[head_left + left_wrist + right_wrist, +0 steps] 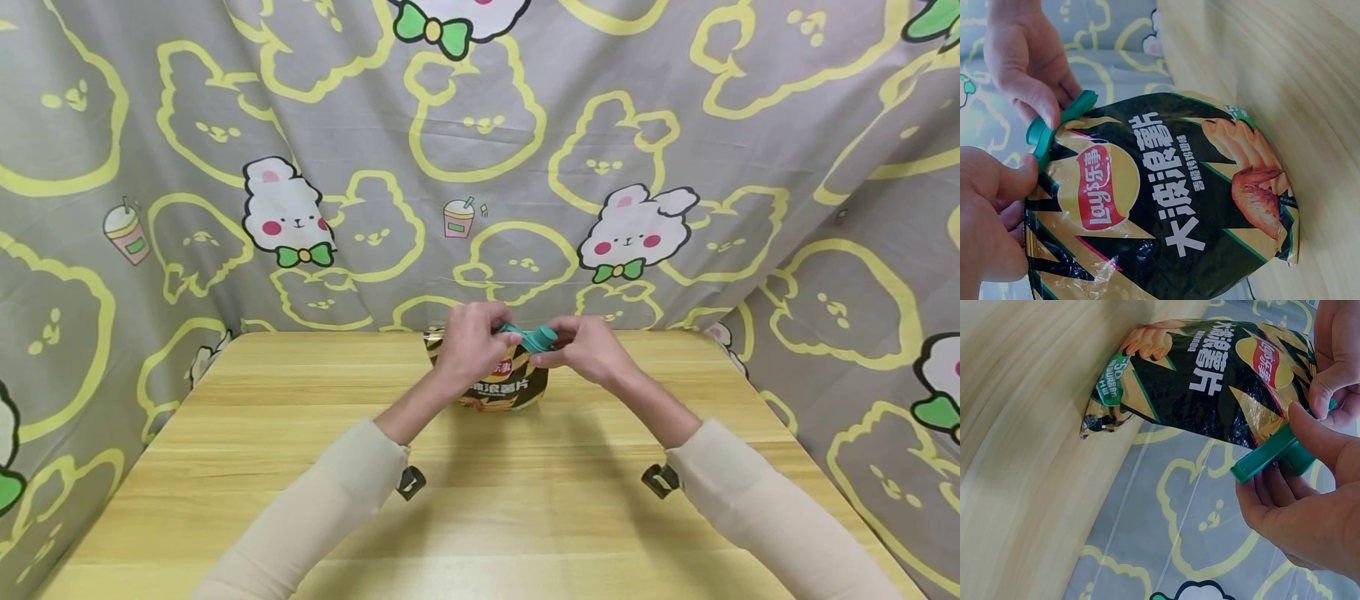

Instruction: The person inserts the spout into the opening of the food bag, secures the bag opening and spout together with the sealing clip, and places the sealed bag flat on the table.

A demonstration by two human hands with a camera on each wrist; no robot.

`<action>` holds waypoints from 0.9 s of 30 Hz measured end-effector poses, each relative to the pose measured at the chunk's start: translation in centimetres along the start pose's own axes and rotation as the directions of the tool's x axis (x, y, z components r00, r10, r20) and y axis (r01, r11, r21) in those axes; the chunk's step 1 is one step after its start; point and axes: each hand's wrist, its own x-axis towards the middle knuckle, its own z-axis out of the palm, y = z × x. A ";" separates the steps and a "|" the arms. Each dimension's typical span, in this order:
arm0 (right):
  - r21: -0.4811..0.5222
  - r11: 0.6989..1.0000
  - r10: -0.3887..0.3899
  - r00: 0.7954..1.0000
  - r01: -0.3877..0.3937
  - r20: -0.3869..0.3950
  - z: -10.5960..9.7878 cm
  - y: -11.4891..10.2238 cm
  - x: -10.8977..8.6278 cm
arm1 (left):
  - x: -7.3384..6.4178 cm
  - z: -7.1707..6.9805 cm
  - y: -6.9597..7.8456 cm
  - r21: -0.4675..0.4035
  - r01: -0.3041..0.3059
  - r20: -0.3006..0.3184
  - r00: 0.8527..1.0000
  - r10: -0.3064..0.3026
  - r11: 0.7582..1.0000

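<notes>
A black and gold bag of potato chips (1160,187) stands on the table, its printed front towards me. Across its top edge sits a green bag clip (1266,456) with a round capped spout (546,336). My left hand (472,337) pinches the bag's top at one corner, thumb in front beside the clip's end; its other fingertips are hidden behind the bag. On the other side, my right hand (588,346) grips the clip, with the thumb on top and fingers curled beneath in the right wrist view (1310,494). Whether the clip is fully closed cannot be told.
The wooden table (300,450) reaches back to a grey curtain (360,133) with yellow and white cartoon figures. The curtain also hangs along both sides. Black bands (660,481) show at the wrists by the light sleeves.
</notes>
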 end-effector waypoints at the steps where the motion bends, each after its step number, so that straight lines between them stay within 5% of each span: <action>1: -0.002 1.000 -0.002 1.000 0.002 -0.004 0.1 -0.1 0.0 | 0.0 0.0 0.0 -0.001 -0.001 0.002 1.000 0.001 1.000; 27: -0.036 0.997 0.062 0.993 -0.066 -0.099 0.7 -0.4 0.7 | 0.0 0.1 0.1 -0.015 -0.011 0.013 1.000 0.012 1.000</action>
